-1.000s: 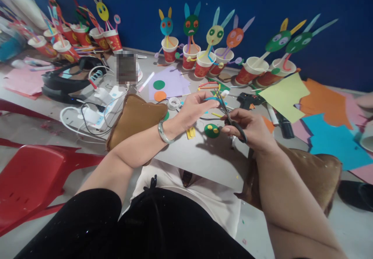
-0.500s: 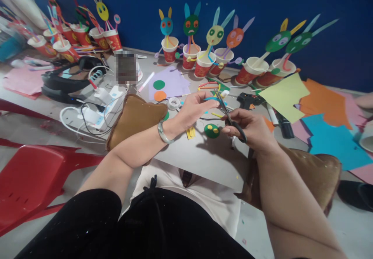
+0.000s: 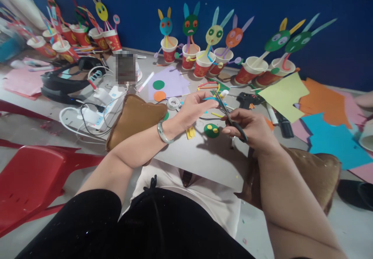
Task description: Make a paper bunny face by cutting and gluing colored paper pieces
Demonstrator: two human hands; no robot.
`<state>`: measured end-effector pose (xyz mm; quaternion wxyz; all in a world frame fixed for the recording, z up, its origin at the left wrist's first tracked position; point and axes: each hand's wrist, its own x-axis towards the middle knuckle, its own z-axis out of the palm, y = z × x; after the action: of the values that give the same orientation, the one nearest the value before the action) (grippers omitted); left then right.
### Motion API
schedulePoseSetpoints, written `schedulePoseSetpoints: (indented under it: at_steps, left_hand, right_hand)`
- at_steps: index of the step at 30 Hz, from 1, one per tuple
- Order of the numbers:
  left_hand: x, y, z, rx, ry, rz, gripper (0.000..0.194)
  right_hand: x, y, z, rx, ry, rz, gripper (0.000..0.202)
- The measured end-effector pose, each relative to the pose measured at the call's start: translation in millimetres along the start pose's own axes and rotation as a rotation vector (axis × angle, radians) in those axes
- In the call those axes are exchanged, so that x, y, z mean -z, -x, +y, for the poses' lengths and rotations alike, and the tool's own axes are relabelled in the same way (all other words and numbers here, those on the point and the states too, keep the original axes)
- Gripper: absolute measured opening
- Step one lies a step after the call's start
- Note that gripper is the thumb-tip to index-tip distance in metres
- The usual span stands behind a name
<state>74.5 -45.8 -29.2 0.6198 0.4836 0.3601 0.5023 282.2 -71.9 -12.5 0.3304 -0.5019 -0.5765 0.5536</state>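
Between the thumb and fingers of my left hand point(image 3: 195, 107) a small piece of blue paper point(image 3: 209, 98) is pinched. My right hand point(image 3: 247, 127) grips a pair of scissors point(image 3: 223, 106) by its black handles, with the blades pointing up and left at the blue paper. Whether the blades touch the paper I cannot tell. Below them on the table lies a green paper oval point(image 3: 211, 131) with two yellow spots. Yellow paper pieces point(image 3: 190, 132) rest just left of it.
Paper cups with paper rabbit-like figures point(image 3: 204, 65) line the blue wall. A glue gun point(image 3: 247, 100) and coloured sheets point(image 3: 332, 138) lie to the right. A power strip point(image 3: 109, 107) with cables and a brown cushion point(image 3: 136, 119) are at left, by a red chair point(image 3: 37, 177).
My hands hold nearly the same position. The scissors and the blue paper have shifted only very slightly.
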Motion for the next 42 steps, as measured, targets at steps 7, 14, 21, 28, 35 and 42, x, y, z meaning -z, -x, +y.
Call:
schedulePoseSetpoints:
  at_steps: [7,14,21,28,35,42]
  left_hand:
    - [-0.9,0.9,2.2,-0.01,0.01,-0.005,0.021]
    - [0.2,0.3,0.6,-0.03,0.018,-0.02,0.022]
    - [0.3,0.9,-0.4,-0.014,0.014,0.0,0.025]
    - [-1.7,4.6,2.9,0.014,0.075,-0.017,0.022]
    - [-5.7,2.2,-3.5,0.053,-0.002,-0.026,0.013]
    - [-1.6,0.3,-17.3,0.061,-0.033,-0.111,0.023]
  right_hand:
    - [-0.3,1.2,-2.9,-0.012,0.002,-0.007,0.069]
    - [-0.9,0.4,-4.6,-0.018,-0.001,-0.014,0.068]
    - [1.5,-0.1,-3.0,-0.027,-0.001,-0.026,0.068]
    - [-2.6,-0.6,1.3,0.07,-0.032,0.077,0.064]
    - [-11.9,-4.9,3.9,0.216,-0.153,0.325,0.069]
    - [-13.8,-2.7,2.8,0.238,-0.154,0.376,0.066]
